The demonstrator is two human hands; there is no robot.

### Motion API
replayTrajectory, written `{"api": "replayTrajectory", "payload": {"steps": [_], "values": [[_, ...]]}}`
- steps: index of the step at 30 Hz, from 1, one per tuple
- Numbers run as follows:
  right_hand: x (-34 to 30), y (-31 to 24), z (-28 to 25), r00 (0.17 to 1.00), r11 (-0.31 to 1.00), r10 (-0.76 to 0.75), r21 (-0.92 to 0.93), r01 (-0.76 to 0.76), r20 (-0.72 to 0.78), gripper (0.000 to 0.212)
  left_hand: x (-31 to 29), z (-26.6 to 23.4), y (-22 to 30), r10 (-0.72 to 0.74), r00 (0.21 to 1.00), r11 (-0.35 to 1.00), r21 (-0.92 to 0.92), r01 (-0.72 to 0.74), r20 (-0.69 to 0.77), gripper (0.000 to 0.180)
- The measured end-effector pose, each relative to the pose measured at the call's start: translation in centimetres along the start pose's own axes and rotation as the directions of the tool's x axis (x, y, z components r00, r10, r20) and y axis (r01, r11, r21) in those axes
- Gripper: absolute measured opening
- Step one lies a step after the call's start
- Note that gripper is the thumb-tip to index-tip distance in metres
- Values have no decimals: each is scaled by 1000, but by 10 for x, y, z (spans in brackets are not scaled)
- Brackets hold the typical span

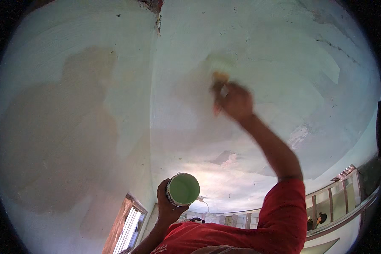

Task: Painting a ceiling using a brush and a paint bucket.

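Observation:
My right hand [238,101], a little smeared by motion, is raised against the pale green wall and grips a paintbrush [221,77]. The bristles are against the wall or very close to it, beside a lighter green streak [222,63]. Lower down, my left hand [167,206] is wrapped around the side and bottom of a small paint bucket [169,195]. Light green paint [184,189] shows inside the bucket, whose mouth faces the camera. My right arm, in a red sleeve [283,203], is bent at the elbow.
A wall corner [151,106] runs down left of the brush, and a large shadow covers the left wall. At the lower left is a wooden-framed window [120,226]. Slatted wooden framing [330,201] stands at the lower right. Patches of bare plaster [298,135] mark the surface.

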State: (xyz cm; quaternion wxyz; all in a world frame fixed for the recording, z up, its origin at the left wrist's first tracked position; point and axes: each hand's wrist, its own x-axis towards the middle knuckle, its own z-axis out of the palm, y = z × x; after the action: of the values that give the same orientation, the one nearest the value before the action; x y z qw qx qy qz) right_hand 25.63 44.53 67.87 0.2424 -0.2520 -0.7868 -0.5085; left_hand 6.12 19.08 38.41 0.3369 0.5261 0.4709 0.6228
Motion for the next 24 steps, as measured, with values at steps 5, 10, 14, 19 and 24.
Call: {"api": "replayTrajectory", "payload": {"steps": [5, 10, 14, 19, 24], "values": [[-83, -125, 51, 995, 910, -80, 411, 52, 51, 34, -1, -2, -2, 4, 1000, 1000, 27, -4, 23, 110], [-30, -53, -3, 854, 895, 70, 345, -282, 516, 29, -2, 0, 0, -15, 1000, 999, -32, 15, 16, 109], [66, 103, -80, 891, 818, 354, 368, -442, 284, 29, -1, 6, -2, -1, 1000, 1000, -10, 1, -1, 108], [141, 217, -143, 880, 953, 273, -16, -303, -388, 12, 0, 13, -5, 3, 1000, 1000, 30, -3, -7, 108], [116, 192, -99, 931, 895, 219, -319, -311, -293, 20, 0, 16, -3, 66, 998, 997, 26, -66, 15, 108]]}}
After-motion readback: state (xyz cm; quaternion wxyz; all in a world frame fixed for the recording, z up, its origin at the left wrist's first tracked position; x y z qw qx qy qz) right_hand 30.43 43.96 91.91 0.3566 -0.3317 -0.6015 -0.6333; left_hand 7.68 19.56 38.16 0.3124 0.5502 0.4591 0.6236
